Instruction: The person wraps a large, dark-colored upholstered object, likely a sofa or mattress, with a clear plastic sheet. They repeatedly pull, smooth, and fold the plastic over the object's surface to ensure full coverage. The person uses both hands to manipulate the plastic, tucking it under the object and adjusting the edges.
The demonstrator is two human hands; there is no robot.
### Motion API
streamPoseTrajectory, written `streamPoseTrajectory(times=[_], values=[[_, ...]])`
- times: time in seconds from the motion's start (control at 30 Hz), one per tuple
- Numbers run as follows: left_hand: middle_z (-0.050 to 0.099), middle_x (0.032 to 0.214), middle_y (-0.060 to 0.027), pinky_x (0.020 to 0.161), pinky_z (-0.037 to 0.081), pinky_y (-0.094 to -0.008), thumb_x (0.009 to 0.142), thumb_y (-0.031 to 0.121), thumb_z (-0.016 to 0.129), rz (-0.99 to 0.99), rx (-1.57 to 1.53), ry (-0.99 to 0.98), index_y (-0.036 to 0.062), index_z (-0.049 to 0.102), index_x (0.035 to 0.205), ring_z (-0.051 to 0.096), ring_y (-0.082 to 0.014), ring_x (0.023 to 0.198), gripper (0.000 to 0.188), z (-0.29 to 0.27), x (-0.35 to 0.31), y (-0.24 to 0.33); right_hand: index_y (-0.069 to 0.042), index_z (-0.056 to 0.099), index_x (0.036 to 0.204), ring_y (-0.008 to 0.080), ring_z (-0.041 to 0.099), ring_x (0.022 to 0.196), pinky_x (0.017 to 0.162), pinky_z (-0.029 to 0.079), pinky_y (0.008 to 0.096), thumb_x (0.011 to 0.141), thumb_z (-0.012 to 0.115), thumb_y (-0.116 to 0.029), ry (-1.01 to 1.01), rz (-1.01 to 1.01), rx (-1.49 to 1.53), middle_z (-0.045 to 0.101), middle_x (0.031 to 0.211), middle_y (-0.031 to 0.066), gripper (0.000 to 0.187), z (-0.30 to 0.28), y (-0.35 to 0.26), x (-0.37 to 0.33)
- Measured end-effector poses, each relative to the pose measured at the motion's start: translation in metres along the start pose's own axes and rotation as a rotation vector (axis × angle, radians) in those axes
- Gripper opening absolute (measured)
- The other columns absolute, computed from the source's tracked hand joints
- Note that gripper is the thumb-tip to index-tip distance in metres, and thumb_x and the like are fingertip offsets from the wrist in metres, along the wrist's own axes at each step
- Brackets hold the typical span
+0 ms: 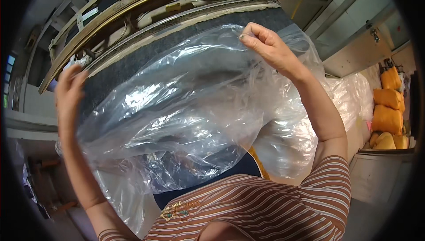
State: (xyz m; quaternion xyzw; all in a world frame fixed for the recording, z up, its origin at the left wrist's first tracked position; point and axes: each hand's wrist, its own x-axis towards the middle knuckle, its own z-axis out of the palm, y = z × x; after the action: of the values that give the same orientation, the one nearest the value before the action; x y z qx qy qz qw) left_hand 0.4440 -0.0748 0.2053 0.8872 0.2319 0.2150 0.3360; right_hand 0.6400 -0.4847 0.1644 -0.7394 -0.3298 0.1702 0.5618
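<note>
A large sheet of clear plastic film (177,108) spreads wrinkled and shiny in front of me, from the dark work surface down over my lap. Its upper edge is pinched between the thumb and curled fingers of my right hand (268,48), raised at the far right part of the sheet. My left hand (70,88) is lifted at the far left, beside the sheet's left end. Motion smears its fingers, so I cannot make out whether they grip anything.
A long machine with a metal rail (155,15) runs along the far side, behind a dark work surface (106,77). More bunched plastic (349,97) lies to the right. Orange bundles (387,104) are stacked by the right wall, near a pale door (358,51).
</note>
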Motion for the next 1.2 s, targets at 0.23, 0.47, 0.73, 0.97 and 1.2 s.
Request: streamPoseTrajectory(times=[0.23,0.47,0.73,0.97,1.2], values=[[0.061,0.083,-0.0039,0.071,0.047,-0.0282,0.088,0.015,0.061,0.114,-0.478,-0.51,0.001,0.063,0.091,0.058,-0.0132,0.081,0.015,0.171,-0.052,0.121,-0.004,0.057,0.074,0.0199,0.05,0.075,0.067,0.04,0.0317,0.079,0.07,-0.024,0.058,-0.347,-0.461,0.049,0.071,0.005,0.024,-0.003,-0.001,-0.039],[0.057,0.084,-0.0005,0.075,0.042,-0.0232,0.092,0.012,0.057,0.128,-0.189,-0.108,0.0002,0.061,0.09,0.051,-0.0089,0.081,0.013,0.112,-0.044,-0.036,-0.014,0.071,0.079,0.0297,0.065,0.084,0.068,0.052,0.0439,0.077,0.06,-0.019,-0.463,0.756,-1.514,0.068,0.085,0.0113,0.013,-0.197,0.192,-0.333],[0.06,0.082,-0.0025,0.074,0.044,-0.0282,0.091,0.03,0.057,-0.232,0.404,0.337,-0.0011,0.062,0.09,0.052,-0.0129,0.077,0.032,-0.19,-0.059,-0.324,-0.007,0.069,0.084,0.0335,0.065,0.087,0.071,0.051,0.0468,0.08,0.052,-0.017,0.363,0.593,-1.877,0.067,0.09,0.0163,0.02,-0.331,0.143,-0.206],[0.044,0.062,0.0046,0.053,0.031,-0.0251,0.088,0.032,0.062,-0.506,0.083,0.355,0.0053,0.056,0.068,0.037,-0.0073,0.059,0.034,-0.22,-0.124,-0.399,-0.003,0.054,0.113,0.0341,0.056,0.101,0.082,0.045,0.0398,0.08,0.065,-0.021,1.274,-0.413,-0.834,0.057,0.107,0.0197,0.039,-0.251,0.015,0.03],[0.041,0.065,0.0069,0.053,0.029,-0.0238,0.091,0.033,0.059,-0.413,0.167,0.329,0.0074,0.052,0.067,0.034,-0.0054,0.061,0.036,-0.212,-0.139,-0.406,-0.005,0.059,0.118,0.0314,0.056,0.111,0.093,0.043,0.0413,0.088,0.057,-0.039,0.289,-0.268,-1.115,0.06,0.116,0.017,0.046,-0.169,0.136,0.028]])
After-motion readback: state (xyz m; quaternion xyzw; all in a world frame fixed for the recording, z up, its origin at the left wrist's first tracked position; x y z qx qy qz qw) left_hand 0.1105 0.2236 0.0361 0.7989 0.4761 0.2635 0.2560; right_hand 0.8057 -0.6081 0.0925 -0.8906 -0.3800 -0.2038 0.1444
